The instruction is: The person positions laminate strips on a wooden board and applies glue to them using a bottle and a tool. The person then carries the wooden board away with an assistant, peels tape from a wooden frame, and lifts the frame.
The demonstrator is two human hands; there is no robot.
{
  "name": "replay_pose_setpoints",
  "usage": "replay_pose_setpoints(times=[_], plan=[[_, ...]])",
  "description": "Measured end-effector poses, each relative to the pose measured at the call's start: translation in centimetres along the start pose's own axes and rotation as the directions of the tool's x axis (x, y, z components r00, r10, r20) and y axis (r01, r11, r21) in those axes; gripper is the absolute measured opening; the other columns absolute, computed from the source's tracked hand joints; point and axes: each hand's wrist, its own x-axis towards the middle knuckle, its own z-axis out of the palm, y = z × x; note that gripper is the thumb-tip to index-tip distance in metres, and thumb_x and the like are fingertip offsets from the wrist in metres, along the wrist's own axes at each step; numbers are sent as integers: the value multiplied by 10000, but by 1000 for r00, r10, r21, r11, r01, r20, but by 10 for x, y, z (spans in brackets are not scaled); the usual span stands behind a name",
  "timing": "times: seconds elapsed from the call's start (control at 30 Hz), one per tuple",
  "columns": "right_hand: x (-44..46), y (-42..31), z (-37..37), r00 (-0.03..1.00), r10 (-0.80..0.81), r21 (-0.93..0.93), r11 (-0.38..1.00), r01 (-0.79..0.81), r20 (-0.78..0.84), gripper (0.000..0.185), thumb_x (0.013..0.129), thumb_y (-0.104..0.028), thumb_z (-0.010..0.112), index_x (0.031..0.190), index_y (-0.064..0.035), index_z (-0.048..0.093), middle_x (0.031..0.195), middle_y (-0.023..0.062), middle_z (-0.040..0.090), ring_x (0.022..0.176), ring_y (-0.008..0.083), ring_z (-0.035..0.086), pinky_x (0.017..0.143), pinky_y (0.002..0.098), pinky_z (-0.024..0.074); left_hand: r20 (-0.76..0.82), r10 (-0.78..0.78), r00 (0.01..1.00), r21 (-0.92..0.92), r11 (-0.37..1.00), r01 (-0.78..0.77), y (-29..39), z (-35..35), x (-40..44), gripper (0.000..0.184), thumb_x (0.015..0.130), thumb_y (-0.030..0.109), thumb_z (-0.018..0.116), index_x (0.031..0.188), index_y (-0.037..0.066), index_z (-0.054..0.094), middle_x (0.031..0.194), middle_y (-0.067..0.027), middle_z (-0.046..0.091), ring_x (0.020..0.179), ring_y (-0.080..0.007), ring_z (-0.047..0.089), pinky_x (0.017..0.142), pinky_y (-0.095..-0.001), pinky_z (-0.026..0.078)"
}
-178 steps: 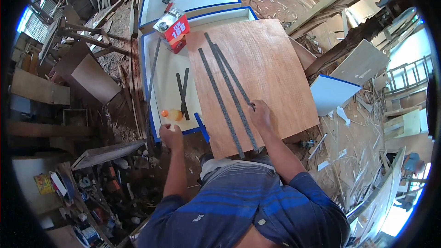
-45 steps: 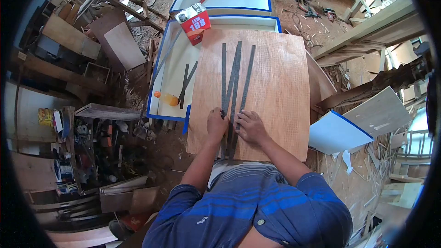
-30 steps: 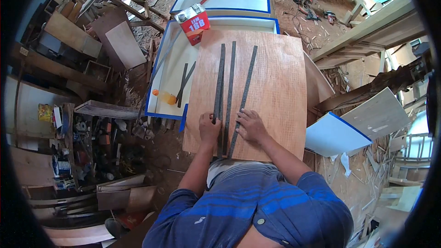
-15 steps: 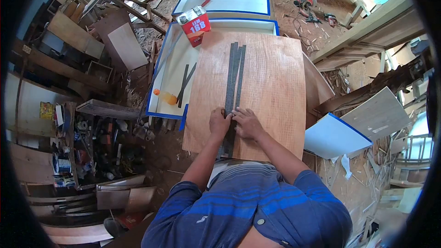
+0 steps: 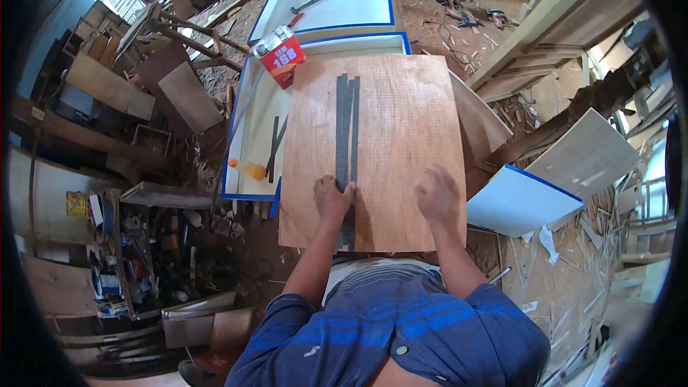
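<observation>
1. Strips (image 5: 345, 122): bunched lengthwise on the board (image 5: 405, 122), left of its centreline.
2. Left hand (image 5: 334, 199): on the strips, near the board's near edge; thumb lies across them, fingers bent at their left. Clamping cannot be told.
3. Right hand (image 5: 437, 192): over the board's right side, blurred; finger spacing cannot be told.
4. Can (image 5: 281, 63): at the board's far left corner.
5. Bottle (image 5: 248, 169): left of the board.
6. Hammer (image 5: 312, 3): beyond the board.
</observation>
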Motion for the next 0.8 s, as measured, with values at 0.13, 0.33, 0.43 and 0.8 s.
replay_pose_setpoints(times=[0.13, 0.33, 0.43, 0.8], plan=[[-13, 58, -37, 929, 370, -56, 927, -370, -9, 607, 897, -275, 823, 1425, -93, 584, 1432, 205, 626, 1385, 433, 528, 1180, 571, 409, -71, 167, 983, 105, 982, -159, -24, -19, -14, 415, 889, 323, 862, 1068, -10, 691, 1268, -227, 674, 1237, -435, 593, 1069, -541, 484], [-12, 51, -60, 730, 672, 102, 723, -683, 125, 664, 962, -421, 784, 1429, -24, 529, 1268, 267, 733, 1187, 492, 694, 1012, 565, 548, -96, -73, 993, 59, 995, 78, -60, -49, -56, 359, 893, 281, 850, 1048, -6, 700, 1277, -231, 673, 1270, -446, 573, 1085, -551, 462], [-14, 67, -43, 653, 747, 7, 657, -754, 127, 617, 997, -517, 715, 1339, -19, 589, 1199, 275, 758, 1157, 487, 714, 989, 569, 560, -26, -161, 987, 163, 973, 163, -73, -64, -64, 463, 873, 279, 865, 1189, 1, 672, 1342, -243, 633, 1319, -454, 550, 1111, -554, 448], [-11, 62, -44, 652, 740, -169, 673, -720, 165, 732, 1031, -694, 565, 1164, 19, 665, 1128, 313, 759, 1116, 492, 726, 956, 569, 564, -75, 84, 994, -106, 990, -92, -118, -50, -67, 468, 852, 232, 857, 1215, -3, 677, 1331, -248, 623, 1268, -445, 585, 1085, -538, 478]])
